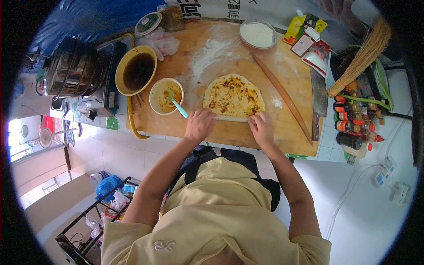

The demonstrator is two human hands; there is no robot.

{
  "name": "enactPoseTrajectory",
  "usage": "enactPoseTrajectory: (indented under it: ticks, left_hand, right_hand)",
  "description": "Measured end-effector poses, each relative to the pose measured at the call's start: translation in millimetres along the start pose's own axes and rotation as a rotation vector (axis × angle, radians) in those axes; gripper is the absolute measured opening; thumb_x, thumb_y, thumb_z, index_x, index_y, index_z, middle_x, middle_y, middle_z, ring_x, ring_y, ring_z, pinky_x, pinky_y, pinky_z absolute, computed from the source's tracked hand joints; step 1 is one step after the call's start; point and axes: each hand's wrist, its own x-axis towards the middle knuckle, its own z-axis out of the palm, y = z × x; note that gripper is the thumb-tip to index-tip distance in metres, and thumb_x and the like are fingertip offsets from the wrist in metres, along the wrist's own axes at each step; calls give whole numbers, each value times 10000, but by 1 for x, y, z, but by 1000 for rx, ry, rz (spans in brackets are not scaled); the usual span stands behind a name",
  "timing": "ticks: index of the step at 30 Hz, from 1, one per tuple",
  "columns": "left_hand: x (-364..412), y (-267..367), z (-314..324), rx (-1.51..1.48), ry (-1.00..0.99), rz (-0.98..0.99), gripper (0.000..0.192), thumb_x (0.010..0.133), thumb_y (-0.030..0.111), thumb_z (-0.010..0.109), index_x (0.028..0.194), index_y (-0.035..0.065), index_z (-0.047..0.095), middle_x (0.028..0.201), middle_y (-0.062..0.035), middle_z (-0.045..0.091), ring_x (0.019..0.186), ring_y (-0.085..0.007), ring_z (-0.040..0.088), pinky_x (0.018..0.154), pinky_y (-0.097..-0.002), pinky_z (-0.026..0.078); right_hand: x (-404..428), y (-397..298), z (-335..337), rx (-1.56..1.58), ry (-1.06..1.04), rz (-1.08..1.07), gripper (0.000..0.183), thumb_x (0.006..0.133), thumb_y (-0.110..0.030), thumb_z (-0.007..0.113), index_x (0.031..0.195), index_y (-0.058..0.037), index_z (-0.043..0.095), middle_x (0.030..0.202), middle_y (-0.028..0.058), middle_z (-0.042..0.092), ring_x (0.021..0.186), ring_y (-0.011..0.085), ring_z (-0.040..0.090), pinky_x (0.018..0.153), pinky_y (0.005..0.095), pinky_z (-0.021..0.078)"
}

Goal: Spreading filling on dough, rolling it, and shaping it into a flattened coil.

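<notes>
A flat round of dough (233, 96), spread with a reddish-brown, speckled seasoning, lies on the floured wooden board (225, 132). Its near edge is folded over into a narrow pale roll. My left hand (200, 124) holds the left end of that roll, fingers bent over it. At the right end, my right hand (261, 127) pinches the roll between thumb and fingers. Left of the dough stands a white bowl (155, 101) with seasoning residue and a light-green spoon (178, 106) in it. A tapered wooden rolling pin (281, 96) lies slantwise to the right.
A cleaver (319, 96) lies along the board's right edge. A bowl of flour (257, 34) stands at the back, seasoning packets (304, 29) beside it. At left are a yellow bowl of dark liquid (121, 81) and a gas stove (111, 73). Sauce bottles (347, 116) lie at right.
</notes>
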Motion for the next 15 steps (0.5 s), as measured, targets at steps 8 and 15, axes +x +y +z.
enactPoseTrajectory:
  ticks: [8,15]
  left_hand:
    - [11,7,-7,-48,86,-189,139,744,104,615,882,91,624,921,-79,574,917,-295,530,783,-400,433]
    - [5,1,8,-66,107,55,161,719,61,574,870,88,624,935,-66,599,932,-270,543,795,-377,423]
  right_hand:
    - [0,6,0,-66,-34,-79,175,726,-83,677,883,-40,611,897,102,547,857,293,546,731,400,454]
    - [4,-1,-9,16,-36,-21,223,684,-29,684,897,-46,619,899,96,553,893,302,535,749,413,436]
